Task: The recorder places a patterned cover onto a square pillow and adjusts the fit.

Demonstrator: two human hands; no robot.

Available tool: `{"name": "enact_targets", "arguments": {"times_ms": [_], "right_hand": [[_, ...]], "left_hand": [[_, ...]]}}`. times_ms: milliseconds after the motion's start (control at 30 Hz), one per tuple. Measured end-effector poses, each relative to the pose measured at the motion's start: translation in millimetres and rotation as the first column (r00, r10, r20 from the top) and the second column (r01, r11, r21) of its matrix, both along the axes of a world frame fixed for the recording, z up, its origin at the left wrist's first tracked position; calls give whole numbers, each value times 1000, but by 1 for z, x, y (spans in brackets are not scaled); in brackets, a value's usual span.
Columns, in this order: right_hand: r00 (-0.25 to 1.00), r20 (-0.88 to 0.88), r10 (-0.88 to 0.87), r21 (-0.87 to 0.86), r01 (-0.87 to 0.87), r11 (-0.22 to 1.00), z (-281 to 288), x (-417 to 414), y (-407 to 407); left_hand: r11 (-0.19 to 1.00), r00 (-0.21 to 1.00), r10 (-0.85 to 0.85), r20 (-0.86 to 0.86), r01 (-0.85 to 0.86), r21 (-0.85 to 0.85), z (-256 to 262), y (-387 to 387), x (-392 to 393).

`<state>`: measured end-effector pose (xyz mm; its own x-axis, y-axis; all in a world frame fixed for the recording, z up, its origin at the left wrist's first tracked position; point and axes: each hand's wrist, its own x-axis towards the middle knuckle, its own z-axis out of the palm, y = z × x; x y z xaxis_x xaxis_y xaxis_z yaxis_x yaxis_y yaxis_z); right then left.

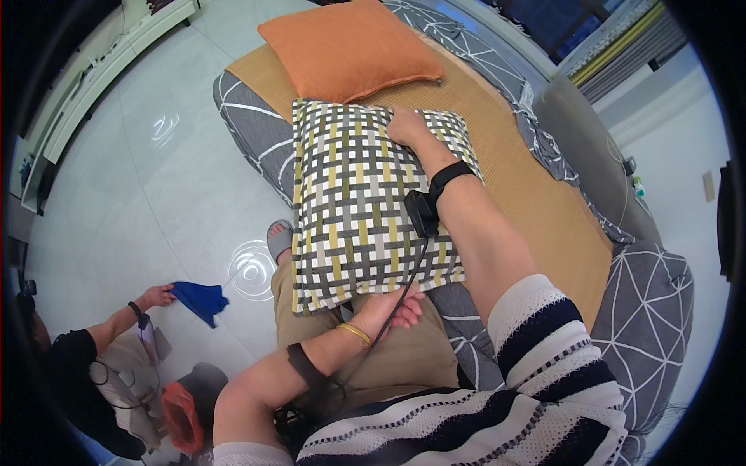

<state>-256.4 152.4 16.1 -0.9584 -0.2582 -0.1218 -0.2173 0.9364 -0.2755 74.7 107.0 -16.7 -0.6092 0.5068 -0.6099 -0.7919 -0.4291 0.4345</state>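
A cushion with a woven-look check pattern in white, grey and yellow-green (361, 204) lies across my lap and the sofa's edge. At its far edge, my right hand (408, 125) grips the fabric, fingertips partly hidden. My left hand (390, 314) is at the near edge with its fingers curled; whether it grips the cloth cannot be told. A black strap with a small black box (422, 214) sits at my right wrist, and its cable runs down over my left hand. Beyond the patterned cushion lies an orange cushion (355, 49).
A woven mat (542, 233) covers the sofa seat, over a grey cover with white lines (647, 314). At the lower left another person holds a blue cloth (201, 302). Near them stands a dark bin with a red liner (182, 416). A white low cabinet (116, 64) runs along the wall.
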Motion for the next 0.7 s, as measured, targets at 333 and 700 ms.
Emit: {"name": "enact_targets", "arguments": {"times_ms": [333, 700], "right_hand": [[990, -67, 121, -5, -121, 993, -12, -5, 14], [836, -407, 368, 43, -385, 922, -2, 127, 44]], "left_hand": [[998, 999, -43, -18, 42, -36, 1, -2, -4], [987, 996, 44, -74, -55, -150, 1, 0, 0]]}}
